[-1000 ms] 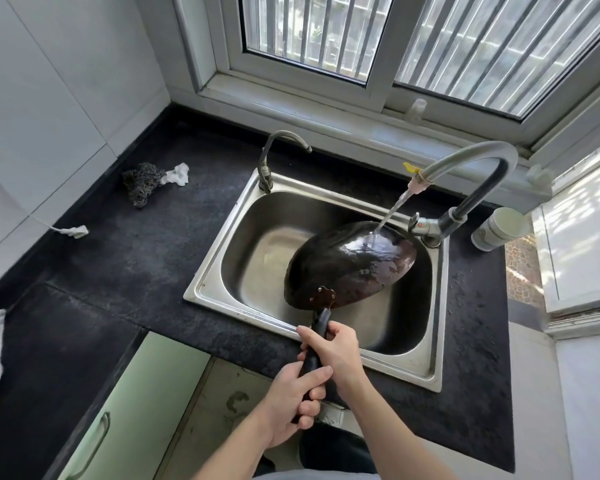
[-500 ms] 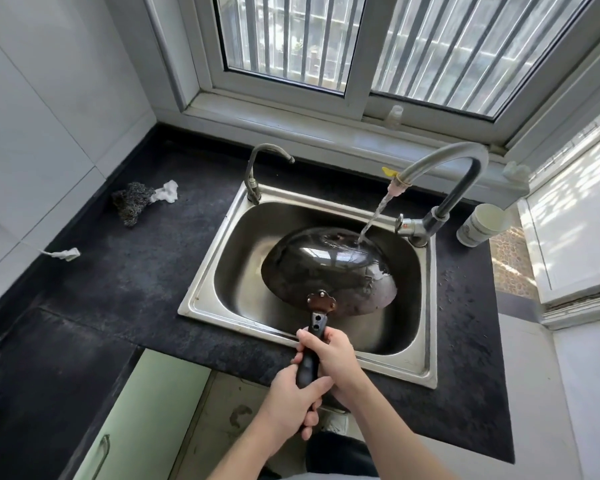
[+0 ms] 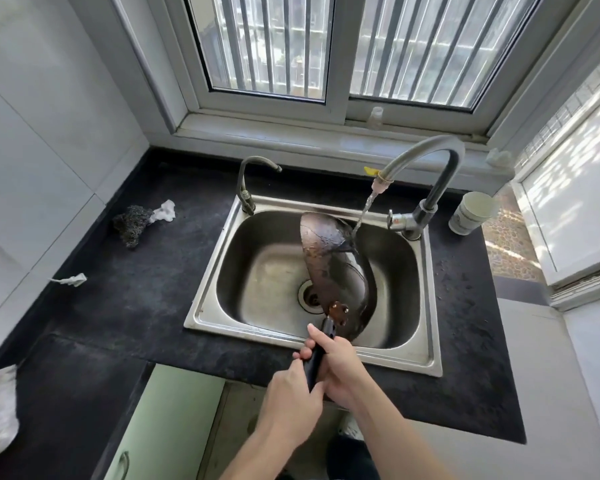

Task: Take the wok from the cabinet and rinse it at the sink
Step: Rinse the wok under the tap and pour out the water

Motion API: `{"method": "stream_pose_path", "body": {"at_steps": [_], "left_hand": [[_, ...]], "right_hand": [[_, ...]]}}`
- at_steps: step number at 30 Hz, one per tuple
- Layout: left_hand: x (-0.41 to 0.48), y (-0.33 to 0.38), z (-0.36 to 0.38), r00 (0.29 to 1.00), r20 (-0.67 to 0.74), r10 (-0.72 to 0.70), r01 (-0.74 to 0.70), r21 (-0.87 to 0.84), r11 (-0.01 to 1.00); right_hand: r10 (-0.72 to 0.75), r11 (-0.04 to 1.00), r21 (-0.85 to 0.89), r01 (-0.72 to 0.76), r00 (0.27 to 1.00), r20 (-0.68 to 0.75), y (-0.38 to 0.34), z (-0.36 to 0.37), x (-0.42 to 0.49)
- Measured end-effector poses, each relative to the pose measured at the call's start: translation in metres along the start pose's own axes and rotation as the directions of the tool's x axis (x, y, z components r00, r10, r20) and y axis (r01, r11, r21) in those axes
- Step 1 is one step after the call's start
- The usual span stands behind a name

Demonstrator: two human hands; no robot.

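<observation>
A dark wok [image 3: 329, 261] stands on edge inside the steel sink [image 3: 222, 237], its rounded underside facing left. Water from the tall curved faucet [image 3: 430, 157] streams onto its upper rim. Its black handle [image 3: 317, 358] points toward me over the sink's front edge. My right hand [image 3: 340, 365] grips the handle near the wok. Just behind it, my left hand [image 3: 291, 407] grips the handle's end.
A smaller faucet [image 3: 248, 188] stands at the sink's back left corner. A steel scourer with a white scrap [image 3: 136, 221] lies on the black counter at left. A white cup [image 3: 471, 213] sits right of the faucet. A green cabinet door [image 3: 163, 427] hangs open below.
The wok has been rolled from bottom-up under the stream to standing on edge, underside turned left. The drain now shows. Both hands keep their grip on the handle.
</observation>
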State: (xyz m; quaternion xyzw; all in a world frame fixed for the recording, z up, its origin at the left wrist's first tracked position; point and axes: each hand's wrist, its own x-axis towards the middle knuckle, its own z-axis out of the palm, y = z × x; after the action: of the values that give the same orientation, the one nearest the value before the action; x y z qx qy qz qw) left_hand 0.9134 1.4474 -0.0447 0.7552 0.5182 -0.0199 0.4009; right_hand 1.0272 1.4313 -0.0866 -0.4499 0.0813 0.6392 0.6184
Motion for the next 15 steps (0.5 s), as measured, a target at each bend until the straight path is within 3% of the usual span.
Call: {"method": "stream_pose_path", "body": {"at_steps": [6,15], "left_hand": [[0.0,0.008,-0.001,0.998,-0.006,0.063,-0.061,0.15,0.987],[-0.006,0.007,0.011,0.997,-0.03,0.077,-0.075,0.077,0.994]], "right_hand": [[-0.03,0.992,0.122,0.033,0.999,-0.029,0.001,-0.005,-0.001],[-0.036,0.988,0.145,0.043,0.998,-0.05,0.004,-0.012,-0.005]]}}
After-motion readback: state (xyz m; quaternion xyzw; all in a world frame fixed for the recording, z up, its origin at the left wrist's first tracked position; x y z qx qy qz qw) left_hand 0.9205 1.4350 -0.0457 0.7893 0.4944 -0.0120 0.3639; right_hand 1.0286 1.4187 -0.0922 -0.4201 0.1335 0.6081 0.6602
